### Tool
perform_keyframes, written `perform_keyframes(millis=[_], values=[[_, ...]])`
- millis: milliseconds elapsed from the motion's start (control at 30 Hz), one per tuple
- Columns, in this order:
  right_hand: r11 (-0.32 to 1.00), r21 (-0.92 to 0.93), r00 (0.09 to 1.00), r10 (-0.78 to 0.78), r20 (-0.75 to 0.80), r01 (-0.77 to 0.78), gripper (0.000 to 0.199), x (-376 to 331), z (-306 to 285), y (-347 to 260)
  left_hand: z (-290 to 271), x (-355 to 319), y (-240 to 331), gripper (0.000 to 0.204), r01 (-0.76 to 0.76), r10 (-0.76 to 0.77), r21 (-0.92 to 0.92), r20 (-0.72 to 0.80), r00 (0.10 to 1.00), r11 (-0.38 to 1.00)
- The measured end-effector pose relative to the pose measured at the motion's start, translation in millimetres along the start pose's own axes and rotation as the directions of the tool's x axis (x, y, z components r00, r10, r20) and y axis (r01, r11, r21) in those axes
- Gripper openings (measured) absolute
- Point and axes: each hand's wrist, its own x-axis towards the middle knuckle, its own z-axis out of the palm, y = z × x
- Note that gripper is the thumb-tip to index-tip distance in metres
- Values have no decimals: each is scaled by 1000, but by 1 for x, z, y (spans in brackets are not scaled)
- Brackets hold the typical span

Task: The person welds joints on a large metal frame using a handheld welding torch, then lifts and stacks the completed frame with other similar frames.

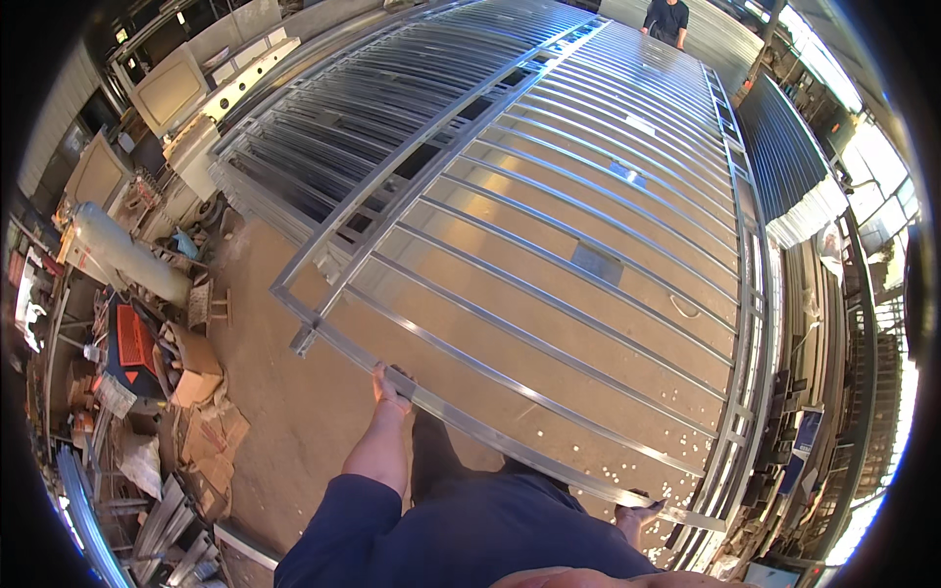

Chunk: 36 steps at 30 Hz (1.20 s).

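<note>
A long metal frame (490, 434) with several slim crossbars stretches from just before me to the far end of the workshop. My left hand (392, 385) is closed round its near end rail, left of the middle. Toward the right corner of the same rail, my right hand (639, 514) grips with the thumb side showing; part of it is hidden by the metal. The frame's near left corner overlaps a stack of similar metal frames (294, 196). At the far end another person (668, 18) in dark clothing stands by the frame.
Along the left lie a grey gas cylinder (132, 257), an orange-and-black case (134, 336), a cardboard box (193, 365) and scrap metal. More slatted panels (784, 147) stand at the right, above long stacked metal profiles (799, 323). White bits are scattered on the floor near my right hand.
</note>
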Motion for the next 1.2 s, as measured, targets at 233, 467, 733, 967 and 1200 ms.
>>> perform_keyframes(millis=[233, 467, 733, 967, 1200], values=[[997, 4, 997, -77, -10, 77, 60, -87, 116, 200, 64, 170, 160, 37, -17, 16, 15, 51, 999, 1000], [991, 56, 988, 127, -92, -123, 56, -119, 174, 361, 115, 259, 319, 37, 4, -5, 28, 41, 999, 1000], [994, 80, 987, 81, -136, -70, 55, -182, 266, 504, 139, 395, 425, 34, -22, 31, 159, -59, 998, 987], [997, 17, 989, 74, -125, -73, 58, -241, 336, 578, 160, 481, 492, 27, -7, 20, 159, -80, 997, 987], [994, 37, 982, 111, -150, -106, 61, -308, 392, 689, 161, 575, 606, 26, 26, -13, 147, -87, 996, 989]])
